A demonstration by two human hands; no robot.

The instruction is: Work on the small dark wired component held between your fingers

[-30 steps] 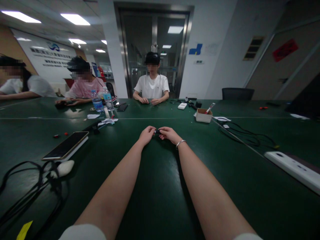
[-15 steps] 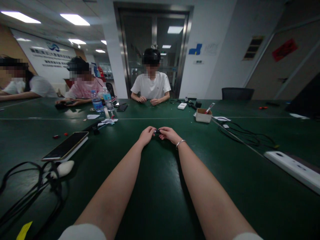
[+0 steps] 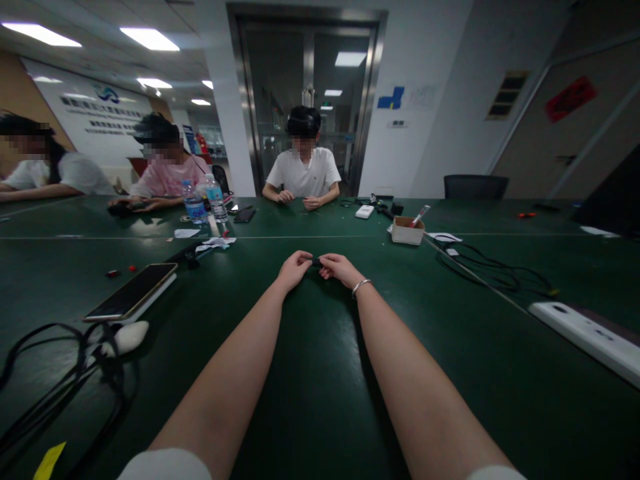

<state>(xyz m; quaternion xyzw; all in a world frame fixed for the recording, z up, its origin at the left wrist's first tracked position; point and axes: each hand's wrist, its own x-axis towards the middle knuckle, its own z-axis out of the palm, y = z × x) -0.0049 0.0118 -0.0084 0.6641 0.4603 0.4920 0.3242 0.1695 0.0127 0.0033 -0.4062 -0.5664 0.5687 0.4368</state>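
A small black object spans the gap between my two hands, just above the green table. It is too small to tell what kind it is. My left hand pinches its left end between thumb and fingers. On the other side, my right hand grips the right end, fingers curled and a silver bangle on the wrist. The fingertips cover most of the object.
To the left lie a phone, a white mouse and black cables. Beyond my hands are a small box and water bottles. A white power strip lies right. Another person sits opposite.
A silvery bit at the left end of the black object, visible earlier by my left fingers, no longer shows. My hands have barely moved. The person opposite has lowered their head slightly.
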